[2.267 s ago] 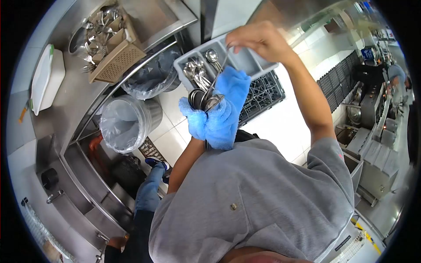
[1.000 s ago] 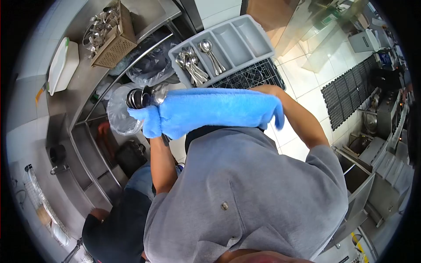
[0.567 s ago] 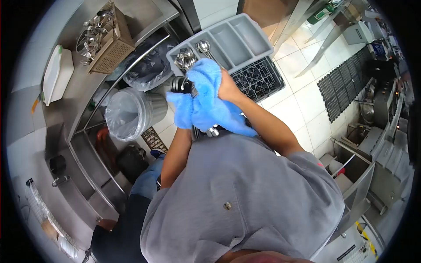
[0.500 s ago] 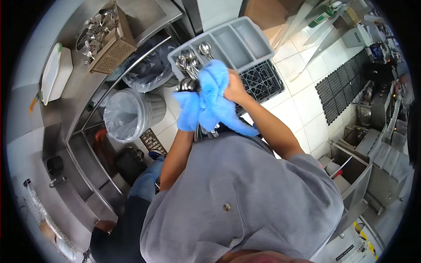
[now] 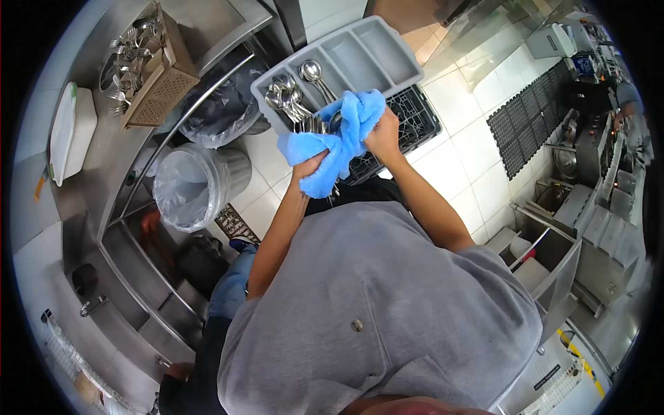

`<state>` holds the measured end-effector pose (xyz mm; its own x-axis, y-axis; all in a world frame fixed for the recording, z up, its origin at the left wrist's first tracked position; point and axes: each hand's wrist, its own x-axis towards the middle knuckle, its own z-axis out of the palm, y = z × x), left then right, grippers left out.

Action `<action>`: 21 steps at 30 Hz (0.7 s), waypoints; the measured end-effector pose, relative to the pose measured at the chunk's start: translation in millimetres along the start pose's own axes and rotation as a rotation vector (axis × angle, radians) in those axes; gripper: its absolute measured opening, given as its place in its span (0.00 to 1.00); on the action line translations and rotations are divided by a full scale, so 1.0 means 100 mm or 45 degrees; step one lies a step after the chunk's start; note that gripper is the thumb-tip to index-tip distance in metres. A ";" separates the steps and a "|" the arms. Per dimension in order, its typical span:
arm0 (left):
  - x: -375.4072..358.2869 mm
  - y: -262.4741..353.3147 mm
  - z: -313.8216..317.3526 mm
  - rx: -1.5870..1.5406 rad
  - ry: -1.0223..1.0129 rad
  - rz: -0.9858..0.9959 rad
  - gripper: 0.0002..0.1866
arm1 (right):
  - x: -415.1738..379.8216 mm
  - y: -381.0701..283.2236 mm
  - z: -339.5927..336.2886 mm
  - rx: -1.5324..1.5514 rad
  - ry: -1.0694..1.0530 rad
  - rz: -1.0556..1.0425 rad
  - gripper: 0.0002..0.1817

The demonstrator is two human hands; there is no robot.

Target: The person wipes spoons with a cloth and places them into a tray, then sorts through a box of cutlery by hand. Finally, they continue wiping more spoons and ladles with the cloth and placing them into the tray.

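Note:
A fluffy blue cloth (image 5: pixel 363 114) is bunched between my two hands over the near side of a grey cutlery tray (image 5: pixel 408 72). My left hand (image 5: pixel 311 166) is closed around part of the cloth and a bunch of cutlery (image 5: pixel 311 125), whose metal ends stick out beyond the cloth. Handle ends show below that hand. My right hand (image 5: pixel 385 136) grips the other end of the cloth, fingers closed and partly hidden by it. Several spoons (image 5: pixel 285 95) lie in the tray's left compartment, and a few more spoons (image 5: pixel 312 75) in the one beside it.
Under the tray is a black rack (image 5: pixel 423 124). Left of it stand a bin with a clear liner (image 5: pixel 190 187) and another lined bin (image 5: pixel 228 111). A brown basket of cutlery (image 5: pixel 162 86) and a white container (image 5: pixel 75 135) sit on the steel counter. Another person's jeans (image 5: pixel 232 280) show at lower left.
My left hand has come out from behind the cloth and shows at the wrapped cutlery. My right hand has shifted slightly right and down, drawing the cloth. The view has shifted a little.

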<state>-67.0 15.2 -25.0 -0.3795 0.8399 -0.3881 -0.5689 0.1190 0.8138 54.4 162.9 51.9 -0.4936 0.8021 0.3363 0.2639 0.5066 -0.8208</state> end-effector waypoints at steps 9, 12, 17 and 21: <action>-0.14 0.15 0.68 0.253 0.203 -0.126 0.13 | 0.12 0.49 -0.26 0.356 -0.312 0.063 0.15; -0.22 0.08 0.78 0.099 0.281 -0.145 0.13 | 0.15 0.59 -0.22 0.336 -0.338 -0.117 0.15; -0.25 -0.19 0.60 -0.240 0.290 -0.112 0.13 | 0.16 0.73 -0.08 0.750 -0.928 0.400 0.18; -0.35 -0.09 0.75 -0.178 0.392 -0.155 0.15 | 0.03 0.91 0.20 0.734 -0.721 0.255 0.15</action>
<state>6.1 24.0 13.5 -0.4926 0.6225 -0.6081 -0.7096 0.1173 0.6948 60.3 204.9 -31.2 -0.8653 0.5012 0.0024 0.0009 0.0062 -1.0000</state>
